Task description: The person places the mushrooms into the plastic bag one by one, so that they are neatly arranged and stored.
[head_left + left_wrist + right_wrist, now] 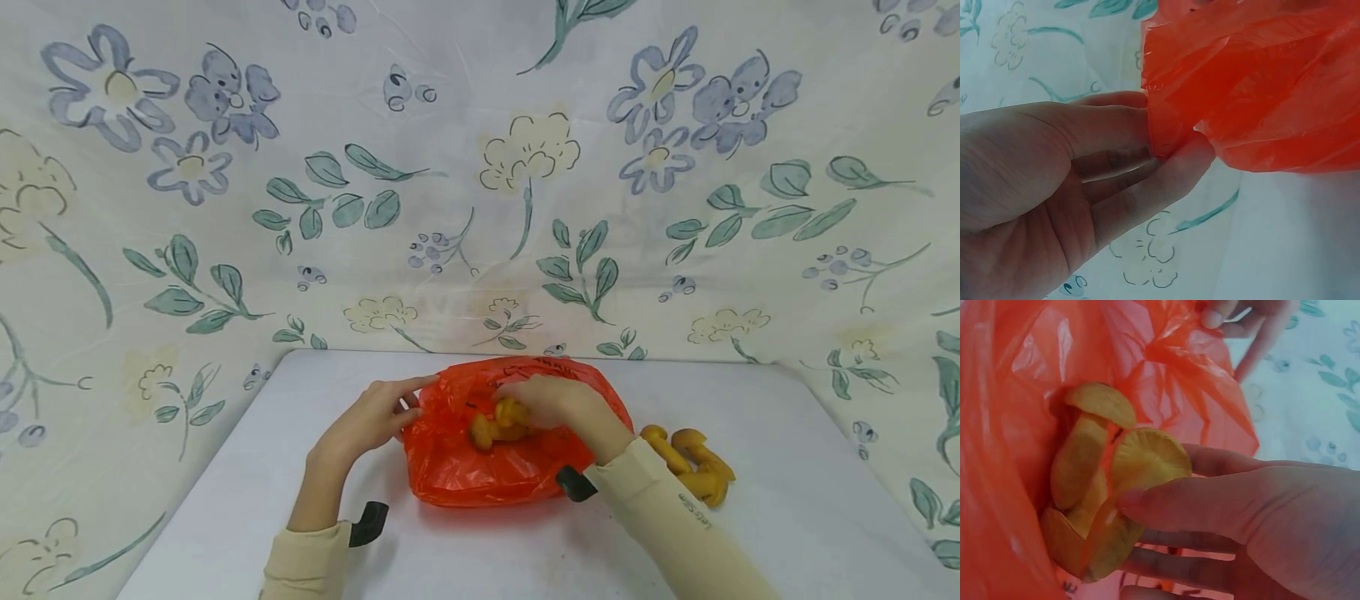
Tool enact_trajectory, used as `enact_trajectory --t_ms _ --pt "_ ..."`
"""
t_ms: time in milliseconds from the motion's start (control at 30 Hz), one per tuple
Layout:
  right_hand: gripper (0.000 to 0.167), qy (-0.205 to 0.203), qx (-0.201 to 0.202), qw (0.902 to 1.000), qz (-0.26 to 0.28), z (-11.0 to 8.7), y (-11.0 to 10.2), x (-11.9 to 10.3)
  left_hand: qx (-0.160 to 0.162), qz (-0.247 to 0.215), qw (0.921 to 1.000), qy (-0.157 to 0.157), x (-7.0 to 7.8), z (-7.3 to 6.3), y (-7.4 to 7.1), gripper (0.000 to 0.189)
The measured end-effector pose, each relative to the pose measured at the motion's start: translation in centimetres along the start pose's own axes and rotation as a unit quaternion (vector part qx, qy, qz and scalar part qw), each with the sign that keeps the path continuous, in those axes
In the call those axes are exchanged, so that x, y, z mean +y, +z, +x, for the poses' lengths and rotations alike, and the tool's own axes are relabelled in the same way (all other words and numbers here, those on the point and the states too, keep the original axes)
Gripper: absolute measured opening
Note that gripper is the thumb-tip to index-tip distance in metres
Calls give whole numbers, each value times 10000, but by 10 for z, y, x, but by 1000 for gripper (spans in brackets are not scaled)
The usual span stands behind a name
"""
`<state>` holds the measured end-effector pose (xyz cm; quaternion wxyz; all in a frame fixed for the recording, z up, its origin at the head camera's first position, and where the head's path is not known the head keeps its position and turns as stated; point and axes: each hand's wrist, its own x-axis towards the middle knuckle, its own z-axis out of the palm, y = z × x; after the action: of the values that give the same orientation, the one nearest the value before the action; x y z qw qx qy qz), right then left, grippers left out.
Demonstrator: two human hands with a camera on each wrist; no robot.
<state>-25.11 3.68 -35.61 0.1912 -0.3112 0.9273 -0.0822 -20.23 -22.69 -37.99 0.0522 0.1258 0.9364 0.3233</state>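
A red plastic bag [480,487] lies on the table with its mouth spread toward me. My left hand [356,425] pinches the bag's left edge between thumb and fingers, and the left wrist view shows the thin film [1169,119] between them. Inside the opening, my right hand [555,400] grips a yellow-brown mushroom [1150,456], its thumb across the stem below the ribbed cap. Against that one lie other mushrooms [1082,450] in the bag, partly covered by it. The right hand's fingers pass behind the held mushroom.
Several more yellow-brown mushrooms [708,483] lie in a small group on the white table [787,525], to the right of the bag and beside my right forearm. A floral cloth [450,208] hangs behind the table and along both sides.
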Motion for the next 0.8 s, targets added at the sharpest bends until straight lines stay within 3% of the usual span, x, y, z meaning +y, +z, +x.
enact_trajectory --t_ms 367,800 --pt "44 358 119 9988 318 22 13 -5 17 10 10000 12 1 0 0 52" --pt "48 590 184 9962 621 29 17 -1 17 -44 10000 46 0 -1 1 53"
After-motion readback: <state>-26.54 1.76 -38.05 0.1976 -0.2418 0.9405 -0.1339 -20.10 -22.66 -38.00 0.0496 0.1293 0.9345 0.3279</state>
